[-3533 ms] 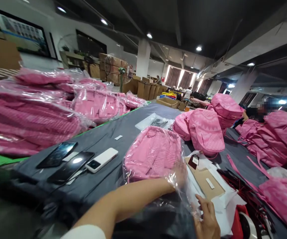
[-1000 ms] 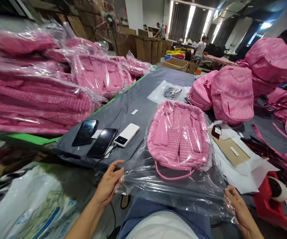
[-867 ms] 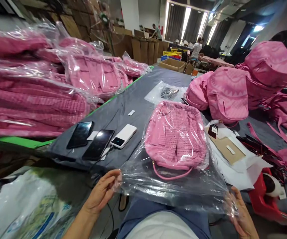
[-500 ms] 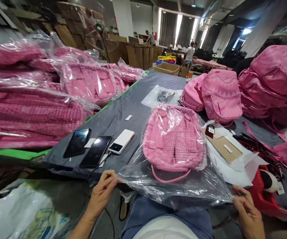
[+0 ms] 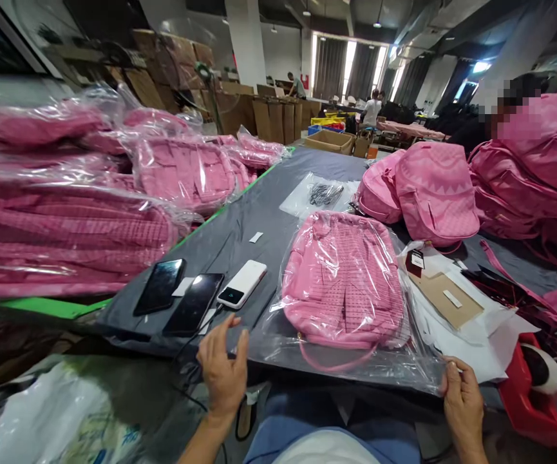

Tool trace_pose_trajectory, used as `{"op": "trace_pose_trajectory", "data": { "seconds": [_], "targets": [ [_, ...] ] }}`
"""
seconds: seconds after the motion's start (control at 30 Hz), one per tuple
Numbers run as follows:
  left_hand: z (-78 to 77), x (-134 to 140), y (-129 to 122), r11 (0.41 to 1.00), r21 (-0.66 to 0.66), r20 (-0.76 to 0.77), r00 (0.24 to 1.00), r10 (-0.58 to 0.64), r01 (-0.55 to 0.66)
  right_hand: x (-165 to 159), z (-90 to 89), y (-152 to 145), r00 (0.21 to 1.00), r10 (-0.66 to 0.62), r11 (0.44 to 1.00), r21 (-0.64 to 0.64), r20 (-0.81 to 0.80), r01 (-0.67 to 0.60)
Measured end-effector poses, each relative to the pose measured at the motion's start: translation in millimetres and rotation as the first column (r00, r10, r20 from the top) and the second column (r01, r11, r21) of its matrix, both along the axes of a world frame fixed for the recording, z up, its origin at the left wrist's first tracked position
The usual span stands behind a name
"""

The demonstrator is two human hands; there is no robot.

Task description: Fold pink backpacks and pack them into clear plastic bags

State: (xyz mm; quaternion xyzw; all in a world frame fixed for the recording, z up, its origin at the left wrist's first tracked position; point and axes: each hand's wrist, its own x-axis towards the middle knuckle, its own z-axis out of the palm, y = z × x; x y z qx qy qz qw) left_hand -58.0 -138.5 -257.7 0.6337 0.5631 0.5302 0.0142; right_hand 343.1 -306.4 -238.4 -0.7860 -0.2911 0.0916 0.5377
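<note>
In front of me a pink backpack [image 5: 343, 283] lies inside a clear plastic bag [image 5: 404, 370], its straps facing up and its handle loop toward me. My right hand [image 5: 462, 393] pinches the near right corner of that bag. Off the bag's near left side, my left hand [image 5: 223, 364] is raised with fingers apart and nothing in them. It is close to a white power bank [image 5: 243, 283] and a black phone [image 5: 194, 304], touching neither as far as I can see. A second dark phone [image 5: 159, 287] lies farther left.
Bagged pink backpacks [image 5: 66, 232] are piled on the left. Unbagged backpacks [image 5: 437, 193] stand at the right. Papers with brown card [image 5: 445, 299] and a red tape dispenser [image 5: 524, 399] lie to my right. A person [image 5: 481, 129] is behind the right pile.
My left hand has let go of the bag's near left corner and opened, moving slightly right. The bag's near edge now lies flatter. My right hand still grips its corner.
</note>
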Motion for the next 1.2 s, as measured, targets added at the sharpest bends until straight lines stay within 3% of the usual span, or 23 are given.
{"op": "trace_pose_trajectory", "data": {
  "seconds": [0.03, 0.1, 0.17, 0.23, 0.5, 0.67, 0.9, 1.1, 1.2],
  "targets": [
    [7.1, 9.6, -7.1, 0.991, 0.123, -0.108, 0.994, -0.036, 0.049, -1.0, 1.3, -0.7, 1.000, -0.006, 1.000, 0.012, -0.001, 0.006],
    [20.5, 30.3, -20.3, 0.931, 0.236, -0.303, 0.932, -0.201, 0.277, -3.6, 4.6, -1.4, 1.000, -0.013, 0.999, 0.030, 0.000, 0.013],
    [30.6, 48.3, -28.1, 0.859, 0.195, -0.400, 0.838, -0.370, 0.473, -6.5, 8.7, -1.3, 1.000, -0.020, 0.999, 0.041, 0.010, 0.020],
    [36.3, 59.4, -29.1, 0.830, 0.126, -0.399, 0.794, -0.459, 0.543, -9.0, 12.8, -0.9, 0.999, -0.028, 0.999, 0.037, 0.024, 0.027],
    [43.8, 56.0, -13.5, 0.871, -0.146, -0.446, 0.754, -0.481, 0.469, -10.9, 17.3, -1.9, 0.999, -0.045, 0.998, 0.045, 0.027, 0.044],
    [48.8, 52.5, -9.8, 0.764, -0.357, -0.293, 0.713, -0.637, 0.537, -8.7, 14.9, -1.8, 0.999, -0.038, 0.998, 0.054, 0.019, 0.036],
    [61.8, 43.1, -8.4, 0.591, -0.514, -0.133, 0.623, -0.771, 0.622, -0.3, 1.2, -3.4, 1.000, -0.028, 0.996, 0.086, -0.003, 0.028],
    [57.4, 43.4, -10.2, 0.576, -0.532, -0.122, 0.617, -0.778, 0.621, -0.6, -0.7, -3.1, 0.999, -0.030, 0.994, 0.101, -0.029, 0.033],
    [61.4, 44.3, -7.5, 0.604, -0.488, -0.109, 0.642, -0.759, 0.631, 0.7, -1.3, -5.1, 0.999, -0.034, 0.995, 0.098, -0.025, 0.037]
  ]
}}
